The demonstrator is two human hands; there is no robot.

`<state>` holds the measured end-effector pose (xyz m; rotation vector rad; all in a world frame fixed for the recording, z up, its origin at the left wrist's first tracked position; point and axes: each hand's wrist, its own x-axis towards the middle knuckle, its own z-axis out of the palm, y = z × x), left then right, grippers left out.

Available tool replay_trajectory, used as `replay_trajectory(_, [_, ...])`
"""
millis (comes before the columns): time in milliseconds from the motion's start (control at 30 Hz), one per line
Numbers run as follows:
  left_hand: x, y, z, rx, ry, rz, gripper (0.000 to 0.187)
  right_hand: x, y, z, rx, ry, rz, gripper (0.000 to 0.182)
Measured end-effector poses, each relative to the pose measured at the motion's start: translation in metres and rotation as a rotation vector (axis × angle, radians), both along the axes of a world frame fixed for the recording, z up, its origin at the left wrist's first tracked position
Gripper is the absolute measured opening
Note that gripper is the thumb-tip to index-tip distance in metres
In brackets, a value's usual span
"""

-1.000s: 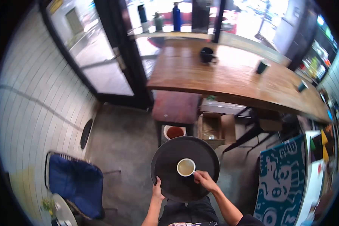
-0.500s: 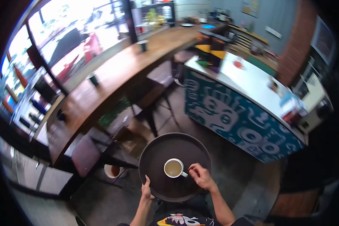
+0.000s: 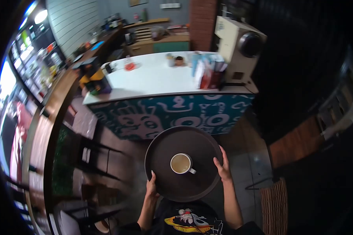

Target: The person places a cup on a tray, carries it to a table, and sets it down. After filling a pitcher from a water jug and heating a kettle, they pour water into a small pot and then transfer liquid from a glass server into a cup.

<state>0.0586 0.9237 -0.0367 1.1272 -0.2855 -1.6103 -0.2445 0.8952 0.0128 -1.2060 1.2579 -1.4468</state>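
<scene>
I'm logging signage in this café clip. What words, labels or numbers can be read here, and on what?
None can be read.
Counter front: white painted shapes and a face, no legible words.
T-shirt print: a cartoon figure, no readable lettering.
Packets on the counter: print too blurred.
Left wall shelves: labels too small.
Mug and tray: no markings.

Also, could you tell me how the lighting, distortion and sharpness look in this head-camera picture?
Head view: strong fisheye bending, with a black vignette at the corners; bright window glare at the left edge, the right side deep in shadow; the tray, the cup and both hands, left hand and right hand, are fairly sharp; the lower-left stools are smeared.
</scene>
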Motion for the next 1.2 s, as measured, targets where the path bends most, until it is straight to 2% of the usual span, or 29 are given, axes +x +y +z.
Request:
replay_trajectory(100, [-0.046, -0.054, -0.002, -0.019, 0.028, -0.162, 0.051, -0.046, 0.004, -0.005, -0.006, 0.029, -0.22, 0.057])
replay_trajectory(200, [-0.099, -0.103, 0.018, 0.043, -0.115, -0.31, 0.046, -0.085, 0.008, 0.001, -0.017, 0.008, -0.408, 0.051])
replay_trajectory(267, [-0.141, -0.134, 0.013, -0.07, -0.088, -0.421, 0.041, -0.119, 0.007, -0.005, 0.062, 0.042, -0.587, 0.05])
replay_trajectory(400, [-0.237, -0.191, 0.014, -0.149, -0.174, -0.559, 0.041, -0.191, 0.0, -0.01, 0.096, 0.019, -0.723, 0.051])
replay_trajectory(467, [-0.286, -0.217, 0.036, -0.229, -0.182, -0.601, 0.043, -0.22, -0.006, -0.003, 0.125, 0.036, -0.841, 0.051])
replay_trajectory(533, [-0.331, -0.244, 0.033, -0.373, -0.235, -0.669, 0.045, -0.244, -0.014, 0.016, 0.17, -0.011, -0.935, 0.05])
replay_trajectory(567, [-0.354, -0.257, 0.029, -0.383, -0.223, -0.698, 0.046, -0.26, -0.015, 0.005, 0.155, -0.002, -0.98, 0.049])
replay_trajectory(700, [-0.425, -0.295, 0.037, -0.309, -0.213, -0.862, 0.047, -0.309, -0.028, 0.017, 0.179, 0.043, -1.122, 0.048])
replay_trajectory(733, [-0.445, -0.304, 0.043, -0.308, -0.214, -0.876, 0.047, -0.321, -0.034, 0.018, 0.168, 0.034, -1.144, 0.048])
replay_trajectory(800, [-0.481, -0.316, 0.056, -0.234, -0.028, -0.91, 0.048, -0.348, -0.047, 0.02, 0.146, 0.022, -1.173, 0.047])
replay_trajectory(867, [-0.512, -0.332, 0.056, -0.267, -0.022, -0.927, 0.051, -0.377, -0.059, 0.019, 0.122, 0.018, -1.184, 0.047])
replay_trajectory(933, [-0.545, -0.345, 0.056, -0.19, -0.041, -0.891, 0.053, -0.41, -0.074, 0.015, 0.099, 0.005, -1.18, 0.046])
replay_trajectory(967, [-0.56, -0.357, 0.03, -0.247, -0.001, -0.876, 0.056, -0.429, -0.083, 0.013, 0.089, 0.002, -1.168, 0.046])
replay_trajectory(1033, [-0.592, -0.376, 0.016, -0.223, 0.043, -0.846, 0.056, -0.47, -0.103, 0.011, 0.066, -0.005, -1.136, 0.046])
replay_trajectory(1133, [-0.647, -0.384, 0.041, -0.153, 0.147, -0.753, 0.053, -0.537, -0.136, 0.006, 0.04, -0.01, -1.056, 0.045])
replay_trajectory(1200, [-0.689, -0.394, 0.054, -0.16, -0.216, -0.647, 0.049, -0.584, -0.162, 0.008, 0.025, -0.013, -0.979, 0.045])
